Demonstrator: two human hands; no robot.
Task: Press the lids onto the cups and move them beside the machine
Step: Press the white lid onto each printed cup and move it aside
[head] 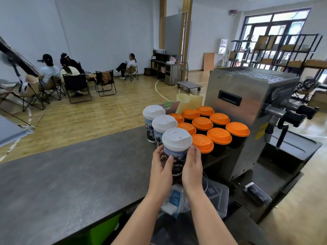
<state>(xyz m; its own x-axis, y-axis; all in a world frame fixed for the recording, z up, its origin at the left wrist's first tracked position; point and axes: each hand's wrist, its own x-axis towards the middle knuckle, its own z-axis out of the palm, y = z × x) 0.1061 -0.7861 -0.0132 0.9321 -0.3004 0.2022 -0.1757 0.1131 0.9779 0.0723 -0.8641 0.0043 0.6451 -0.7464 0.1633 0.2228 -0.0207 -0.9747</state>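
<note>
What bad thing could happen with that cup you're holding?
1. The white-lid cup, held by the left hand and right hand, is tall and sits tight against the orange-lid cups. A nudge might tip one.
2. It is near the counter edge, above a plastic box, so it might fall off.
3. Squeezing too hard might pop the lid.
</note>
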